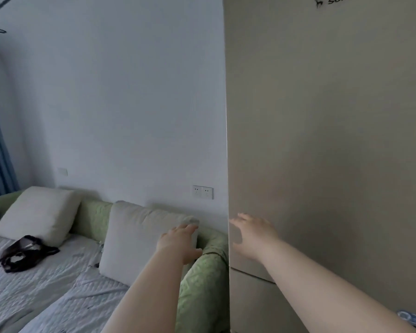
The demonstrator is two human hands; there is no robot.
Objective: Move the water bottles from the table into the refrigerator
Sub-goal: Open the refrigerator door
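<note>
The beige refrigerator (pixel 327 140) fills the right half of the view, its upper door closed. My right hand (pixel 252 234) lies flat on that door near its left edge, fingers spread, just above the seam to the lower door. My left hand (pixel 178 241) reaches forward beside the refrigerator's left edge, fingers straight and relaxed, holding nothing, in front of a white cushion. No water bottle and no table are in view.
A green sofa (pixel 202 277) with a grey quilted cover and two white cushions (pixel 135 239) stands left of the refrigerator. A dark bag (pixel 24 253) lies on the seat. A double wall socket (pixel 203 192) sits on the white wall.
</note>
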